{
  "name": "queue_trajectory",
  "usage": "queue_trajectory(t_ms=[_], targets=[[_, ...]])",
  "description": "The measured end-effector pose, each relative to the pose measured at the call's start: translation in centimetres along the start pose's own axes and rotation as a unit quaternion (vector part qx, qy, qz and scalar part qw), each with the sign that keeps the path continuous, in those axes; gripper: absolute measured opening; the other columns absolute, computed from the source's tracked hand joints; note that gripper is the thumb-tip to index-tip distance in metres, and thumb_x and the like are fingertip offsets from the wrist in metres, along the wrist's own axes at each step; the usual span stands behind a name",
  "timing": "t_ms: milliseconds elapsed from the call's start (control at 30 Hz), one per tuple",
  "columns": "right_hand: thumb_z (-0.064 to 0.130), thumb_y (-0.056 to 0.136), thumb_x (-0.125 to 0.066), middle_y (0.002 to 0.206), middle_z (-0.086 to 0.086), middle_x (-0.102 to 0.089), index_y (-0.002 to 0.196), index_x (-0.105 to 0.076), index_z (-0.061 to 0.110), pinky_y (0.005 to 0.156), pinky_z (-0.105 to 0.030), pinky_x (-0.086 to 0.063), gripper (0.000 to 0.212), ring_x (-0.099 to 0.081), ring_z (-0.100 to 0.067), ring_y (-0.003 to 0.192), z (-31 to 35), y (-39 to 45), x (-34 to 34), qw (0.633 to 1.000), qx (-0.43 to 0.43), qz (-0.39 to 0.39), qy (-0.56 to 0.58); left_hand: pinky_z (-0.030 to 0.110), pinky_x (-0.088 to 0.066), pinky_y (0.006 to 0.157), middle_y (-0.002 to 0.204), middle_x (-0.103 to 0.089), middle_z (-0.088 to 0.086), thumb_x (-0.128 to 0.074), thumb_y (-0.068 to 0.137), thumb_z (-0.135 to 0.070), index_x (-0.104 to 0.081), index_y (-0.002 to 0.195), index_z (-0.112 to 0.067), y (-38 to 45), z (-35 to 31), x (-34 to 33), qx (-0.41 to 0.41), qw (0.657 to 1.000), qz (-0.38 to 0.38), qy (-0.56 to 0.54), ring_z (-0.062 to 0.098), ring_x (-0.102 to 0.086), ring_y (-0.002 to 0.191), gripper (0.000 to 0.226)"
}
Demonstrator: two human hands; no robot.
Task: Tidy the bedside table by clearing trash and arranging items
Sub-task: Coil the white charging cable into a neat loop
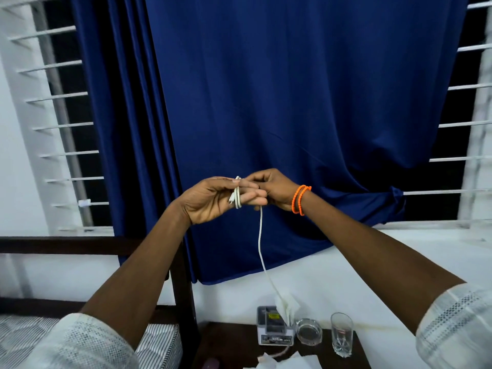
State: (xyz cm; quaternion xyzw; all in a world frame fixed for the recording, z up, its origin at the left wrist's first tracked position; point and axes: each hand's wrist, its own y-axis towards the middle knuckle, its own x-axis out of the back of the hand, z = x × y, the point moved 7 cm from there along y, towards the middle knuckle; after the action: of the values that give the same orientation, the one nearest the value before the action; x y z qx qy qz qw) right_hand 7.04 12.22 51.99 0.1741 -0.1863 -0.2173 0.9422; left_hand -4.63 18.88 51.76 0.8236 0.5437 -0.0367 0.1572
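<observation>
A white charging cable (260, 243) hangs from my raised hands in front of the blue curtain. Its upper part is looped around the fingers of my left hand (213, 199), palm up. My right hand (274, 189), with orange bands at the wrist, pinches the cable just beside the left fingertips. At the cable's lower end a white charger plug (286, 304) dangles just above the dark bedside table (354, 354), which shows at the bottom edge.
On the table stand a small white box (274, 328), a glass ashtray (308, 331) and an upright drinking glass (342, 334). White crumpled paper (287, 362) lies at the front. A striped bed (157, 342) with a dark wooden post (183, 288) is to the left.
</observation>
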Motion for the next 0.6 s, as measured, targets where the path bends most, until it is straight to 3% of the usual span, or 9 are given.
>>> queue_trajectory(t_ms=[67,100,200,333,433,600], targets=[[0.019,0.097,-0.066,0.099,-0.027,-0.071,0.102,-0.073,0.0,0.074,-0.043,-0.057,0.021,-0.067,-0.028,0.083,0.7,0.2,0.7,0.999,0.024,-0.023,-0.008,0.036,-0.043,0.117,0.148,-0.036,0.047,-0.037,0.108,-0.003,-0.03,0.143,0.026,0.2,0.3,-0.3,0.01,1.0,0.001,0.001,0.056,-0.039,0.141,0.046],[0.021,0.095,-0.068,0.098,-0.028,-0.07,0.1,-0.074,0.001,0.072,-0.04,-0.055,0.021,-0.065,-0.028,0.083,1.1,0.3,1.0,0.999,0.032,-0.033,-0.02,0.037,-0.043,0.117,0.147,-0.036,0.048,-0.039,0.107,-0.002,-0.029,0.142,0.027,0.2,0.5,-0.4,0.016,1.0,-0.002,0.008,0.057,-0.038,0.141,0.047],[0.024,0.093,-0.072,0.086,-0.012,-0.074,0.096,-0.077,0.005,0.06,-0.022,-0.054,0.02,-0.067,-0.014,0.073,2.2,0.5,1.1,0.995,0.055,-0.042,-0.07,0.037,-0.043,0.115,0.145,-0.037,0.049,-0.043,0.105,-0.001,-0.029,0.141,0.028,0.3,0.6,-0.5,0.022,0.999,-0.011,0.024,0.059,-0.039,0.139,0.048],[0.018,0.097,-0.067,0.094,-0.007,-0.077,0.1,-0.076,0.004,0.076,-0.024,-0.058,0.017,-0.073,-0.013,0.087,1.9,0.3,1.0,0.996,0.051,-0.036,-0.063,0.036,-0.041,0.117,0.148,-0.039,0.044,-0.04,0.109,-0.003,-0.035,0.143,0.023,0.6,0.1,-0.8,-0.004,1.0,-0.003,0.024,0.054,-0.04,0.141,0.044],[0.014,0.098,-0.062,0.085,-0.013,-0.069,0.097,-0.077,0.012,0.063,-0.035,-0.056,0.016,-0.065,-0.018,0.068,0.2,-0.2,0.6,0.999,-0.017,-0.014,-0.049,0.032,-0.047,0.114,0.149,-0.043,0.038,-0.044,0.109,-0.005,-0.038,0.146,0.018,0.7,-0.3,-0.8,-0.029,0.999,-0.009,0.012,0.048,-0.044,0.142,0.044],[0.034,0.1,-0.061,0.075,-0.008,-0.067,0.106,-0.07,0.002,0.055,-0.031,-0.057,0.033,-0.062,-0.017,0.059,-1.5,-0.5,-0.2,0.997,-0.062,-0.001,-0.039,0.032,-0.048,0.112,0.149,-0.047,0.034,-0.05,0.105,-0.004,-0.044,0.142,0.018,1.1,-1.8,0.1,-0.127,0.99,-0.055,-0.007,0.043,-0.049,0.14,0.043]])
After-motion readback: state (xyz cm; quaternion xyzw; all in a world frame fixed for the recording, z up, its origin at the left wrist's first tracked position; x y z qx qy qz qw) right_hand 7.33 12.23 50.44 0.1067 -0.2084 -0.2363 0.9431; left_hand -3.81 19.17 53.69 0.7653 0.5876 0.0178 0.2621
